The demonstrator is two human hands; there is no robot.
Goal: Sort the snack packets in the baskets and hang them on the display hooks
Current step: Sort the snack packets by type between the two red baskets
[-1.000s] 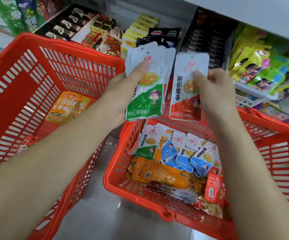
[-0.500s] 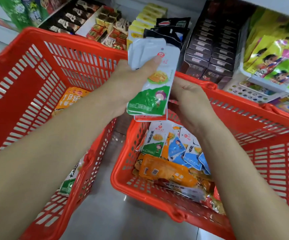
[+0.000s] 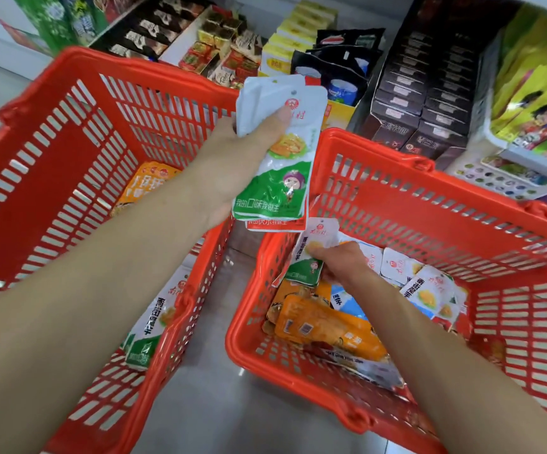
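sorting underway, none looks hung yet
l hand [image 3: 229,162] grips a stack of white-and-green foil snack packets [image 3: 278,181], thumb clamped on front, over the gap btwn baskets; r hand [image 3: 342,262] pinches another white-and-green packet [image 3: 308,268] in the right red plastic basket [image 3: 445,217], on a mixed pile [image 3: 324,329] of orange, blue, white packs left to sort. left red plastic basket [image 3: 79,57] holds a few. hooks not in view.

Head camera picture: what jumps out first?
Two red baskets fill the view: the left basket with few packets, the right basket with a heap. Between them the left hand holds up a stack of snack packets. The right hand pinches a green-and-white packet in the heap.
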